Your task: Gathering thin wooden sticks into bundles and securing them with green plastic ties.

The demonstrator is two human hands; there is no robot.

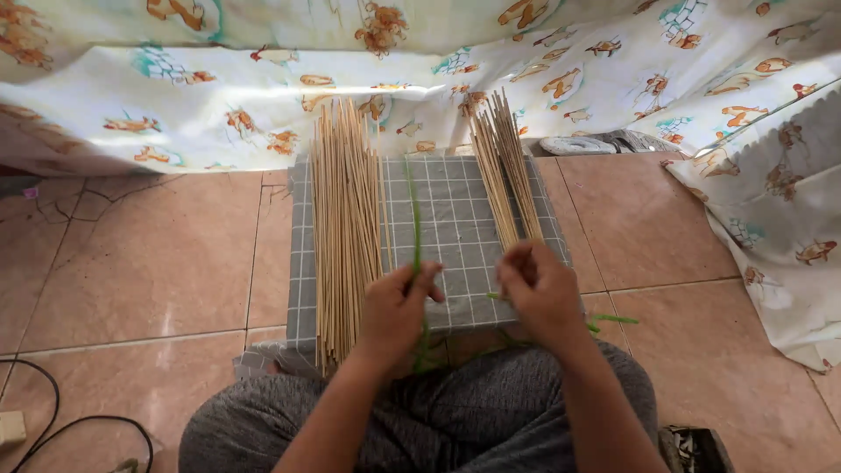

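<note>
Left hand point(399, 307): fingers pinch green strip point(414, 229), running toward 12 o'clock over grey checked mat point(455, 210). Right hand point(541, 289): fingers closed on thin stick bundle point(506, 171). Large stick pile point(343, 219) at 9 o'clock. Step judged: working strip among sticks; precise fingertip grip needed.

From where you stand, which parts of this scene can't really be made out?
- Head view: the lower end of the thin green strip vanishes behind the left hand.
- What the right hand pinches: its fingers curl over it.
- The large pile of pale wooden sticks and the smaller stick bundle: far ends run under the animal-print cloth.
- The black cable: cut off by the picture's edge.
</note>
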